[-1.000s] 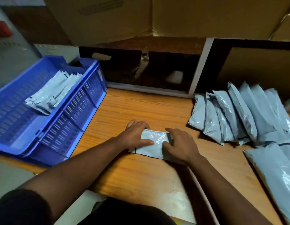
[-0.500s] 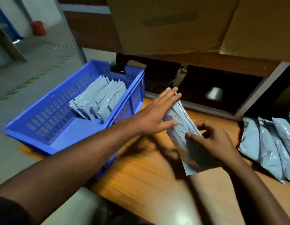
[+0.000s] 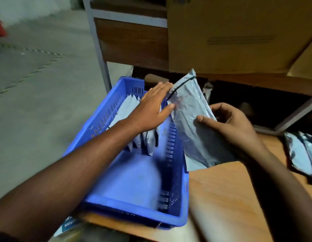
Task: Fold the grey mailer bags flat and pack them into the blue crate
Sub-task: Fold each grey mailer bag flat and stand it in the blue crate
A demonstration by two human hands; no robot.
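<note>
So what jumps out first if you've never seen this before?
A grey mailer bag held up mid-frame, gripped by the right hand while the left hand lies flat on its edge. Below sits the blue crate, with folded bags lined up at its far end.

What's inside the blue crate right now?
A row of grey mailer bags leans at the far end of the blue crate; its near floor shows bare. The left hand covers some of them.

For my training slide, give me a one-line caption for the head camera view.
Right hand grips a folded grey mailer bag beside the blue crate, left hand flat against it.
</note>
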